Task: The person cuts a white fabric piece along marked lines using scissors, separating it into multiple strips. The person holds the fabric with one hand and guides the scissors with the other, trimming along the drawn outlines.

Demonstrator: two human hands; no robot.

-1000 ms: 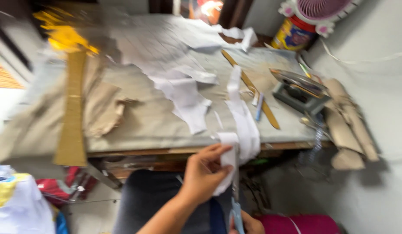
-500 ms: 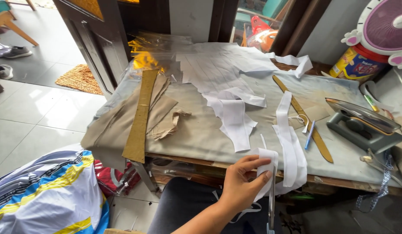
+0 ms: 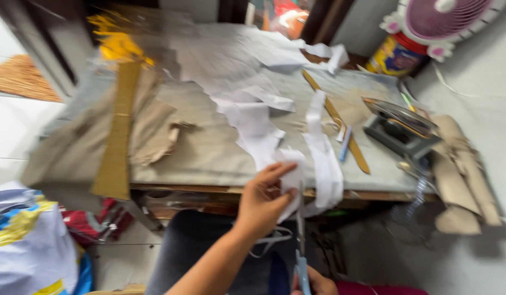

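Crowded table, open strip near the front edge

The grey table (image 3: 209, 147) is bare in its middle front; white paper scraps (image 3: 247, 104) cover the centre and back. Cardboard strip (image 3: 117, 131) and brown cloth (image 3: 155, 131) block the left, ruler (image 3: 336, 121) and iron (image 3: 400, 128) the right, brown rolls (image 3: 460, 169) beyond. A paper strip (image 3: 324, 158) overhangs the edge beside the left hand (image 3: 261, 199).

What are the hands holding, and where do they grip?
The left hand pinches a white paper piece at its near edge. The right hand holds scissors by the blue handles at the bottom, blades pointing up at the paper.
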